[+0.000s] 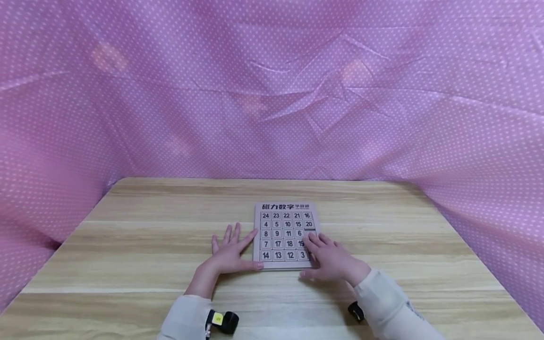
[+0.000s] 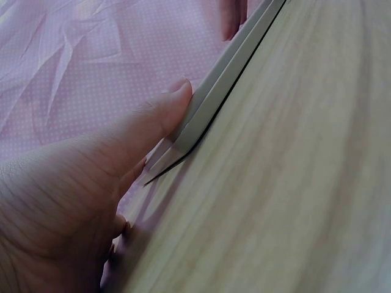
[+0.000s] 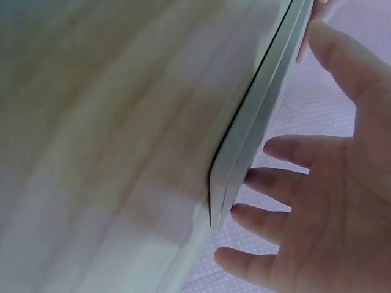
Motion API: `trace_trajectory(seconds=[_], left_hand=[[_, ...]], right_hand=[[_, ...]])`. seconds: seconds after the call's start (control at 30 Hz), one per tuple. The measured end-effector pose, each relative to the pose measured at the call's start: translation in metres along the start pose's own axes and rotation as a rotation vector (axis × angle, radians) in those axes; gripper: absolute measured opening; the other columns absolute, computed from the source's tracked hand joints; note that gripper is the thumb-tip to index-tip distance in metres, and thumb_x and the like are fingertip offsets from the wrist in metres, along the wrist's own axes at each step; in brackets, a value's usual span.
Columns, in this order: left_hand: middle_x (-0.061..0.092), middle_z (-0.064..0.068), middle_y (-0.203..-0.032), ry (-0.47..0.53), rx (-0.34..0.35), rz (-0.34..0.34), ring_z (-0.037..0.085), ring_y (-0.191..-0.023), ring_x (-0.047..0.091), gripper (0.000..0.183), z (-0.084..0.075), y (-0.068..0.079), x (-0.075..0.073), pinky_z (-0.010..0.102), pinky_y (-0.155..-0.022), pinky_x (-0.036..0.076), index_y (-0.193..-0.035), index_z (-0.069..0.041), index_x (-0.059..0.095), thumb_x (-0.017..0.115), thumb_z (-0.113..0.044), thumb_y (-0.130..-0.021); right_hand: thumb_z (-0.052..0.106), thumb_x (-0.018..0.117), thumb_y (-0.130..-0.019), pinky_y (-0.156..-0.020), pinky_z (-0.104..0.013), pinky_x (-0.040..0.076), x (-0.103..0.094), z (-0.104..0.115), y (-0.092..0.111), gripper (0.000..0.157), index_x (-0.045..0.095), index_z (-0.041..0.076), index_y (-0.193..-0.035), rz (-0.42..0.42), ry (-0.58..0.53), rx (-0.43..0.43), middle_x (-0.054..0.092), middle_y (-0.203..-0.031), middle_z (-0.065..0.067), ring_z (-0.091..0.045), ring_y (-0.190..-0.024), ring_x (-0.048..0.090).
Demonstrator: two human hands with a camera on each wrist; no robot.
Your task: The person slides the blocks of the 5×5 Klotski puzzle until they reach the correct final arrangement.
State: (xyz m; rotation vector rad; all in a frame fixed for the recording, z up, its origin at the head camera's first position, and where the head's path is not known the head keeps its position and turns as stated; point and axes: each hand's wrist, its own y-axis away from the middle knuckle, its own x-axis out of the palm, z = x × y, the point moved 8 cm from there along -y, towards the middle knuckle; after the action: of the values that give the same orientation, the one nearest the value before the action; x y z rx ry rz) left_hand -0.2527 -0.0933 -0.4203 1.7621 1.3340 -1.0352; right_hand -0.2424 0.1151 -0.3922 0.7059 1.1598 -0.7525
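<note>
A number slide puzzle (image 1: pixel 283 238) lies flat on the wooden table, its pale frame printed with dark characters along the far edge. Rows of numbered tiles fill it, with a dark gap showing below tile 20. Fingers spread, my left hand (image 1: pixel 229 255) rests at the puzzle's left side; its thumb (image 2: pixel 177 101) touches the near left corner. My right hand (image 1: pixel 333 259) reaches over the right side, fingertips on the tiles by 6 and 19 and covering some of them. In the right wrist view its fingers (image 3: pixel 269 220) are extended and apart.
The light wooden table (image 1: pixel 148 208) extends around the puzzle. Pink dotted cloth (image 1: pixel 272 132) hangs behind it and at both sides. A black wrist device (image 1: pixel 229 322) sits at the left sleeve, and another black piece (image 1: pixel 355 311) at the right sleeve.
</note>
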Motion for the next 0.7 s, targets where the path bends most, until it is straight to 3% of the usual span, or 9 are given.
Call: trace_trajectory(seconds=[0.43,0.7], left_hand=[[0.001,0.018,-0.140,0.001,-0.007,0.004,0.034,-0.126,-0.010,0.096,0.000,0.000,-0.001,0.058,-0.089,-0.015,-0.136,-0.033,0.022,0.055,-0.073,-0.055],[0.001,0.018,-0.140,-0.005,-0.006,0.005,0.034,-0.126,-0.011,0.096,0.000,0.000,-0.002,0.058,-0.089,-0.015,-0.136,-0.033,0.022,0.055,-0.073,-0.055]], right_hand=[[0.057,0.058,-0.070,-0.091,-0.060,0.017,0.000,0.011,0.019,0.086,0.030,0.006,-0.134,0.028,-0.035,-0.024,0.023,-0.137,-0.017,-0.039,-0.123,0.017],[0.054,0.057,-0.072,-0.089,-0.061,0.020,-0.003,0.016,0.019,0.083,0.032,0.005,-0.133,0.024,-0.023,-0.048,0.025,-0.136,-0.019,-0.041,-0.122,0.019]])
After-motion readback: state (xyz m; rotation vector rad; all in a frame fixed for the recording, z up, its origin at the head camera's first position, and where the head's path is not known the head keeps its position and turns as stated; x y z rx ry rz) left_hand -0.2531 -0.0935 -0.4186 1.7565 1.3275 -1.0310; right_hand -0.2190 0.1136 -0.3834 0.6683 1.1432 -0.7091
